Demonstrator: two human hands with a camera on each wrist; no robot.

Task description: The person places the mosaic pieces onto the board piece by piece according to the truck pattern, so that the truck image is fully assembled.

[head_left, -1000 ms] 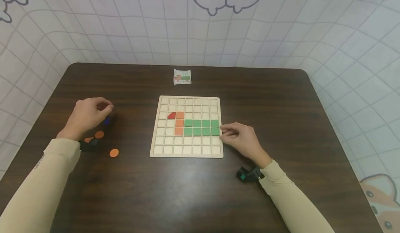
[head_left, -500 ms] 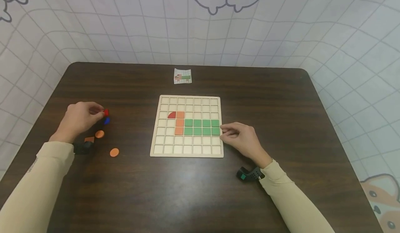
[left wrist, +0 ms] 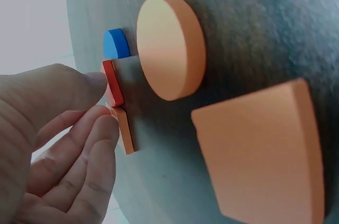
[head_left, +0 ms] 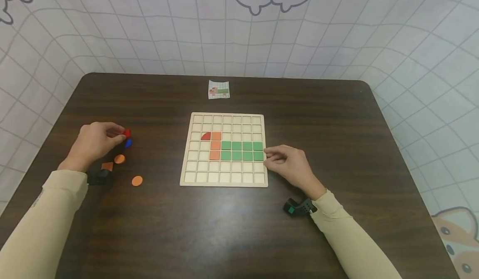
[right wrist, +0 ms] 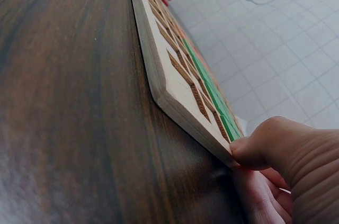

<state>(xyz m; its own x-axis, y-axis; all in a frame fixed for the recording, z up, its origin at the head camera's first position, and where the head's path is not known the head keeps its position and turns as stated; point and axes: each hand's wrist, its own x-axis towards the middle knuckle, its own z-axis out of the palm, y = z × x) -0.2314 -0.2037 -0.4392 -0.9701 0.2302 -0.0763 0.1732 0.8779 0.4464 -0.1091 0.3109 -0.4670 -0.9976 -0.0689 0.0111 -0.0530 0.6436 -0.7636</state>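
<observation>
At the left of the table, my left hand (head_left: 91, 144) pinches a small red piece (left wrist: 114, 85) between thumb and fingertips. A blue piece (left wrist: 115, 44) with a rounded edge lies close by. In the left wrist view, an orange piece (left wrist: 126, 131) is partly behind the fingers. My right hand (head_left: 290, 164) grips the right edge of a wooden grid board (head_left: 224, 178), thumb at the rim in the right wrist view. Set in the board are green squares (head_left: 241, 151), a column of orange squares (head_left: 215, 145) and a red quarter-circle (head_left: 206, 136).
Two orange discs (head_left: 137, 181) and an orange four-sided tile (head_left: 107, 166) lie on the dark table near my left wrist. Behind the board is a small picture card (head_left: 218, 90) with a coloured grid pattern. A grid-patterned curtain (head_left: 239, 42) closes off the far side.
My left hand has moved slightly left and down to the red piece, which shows at its fingertips. The right hand keeps its grip on the board's edge.
</observation>
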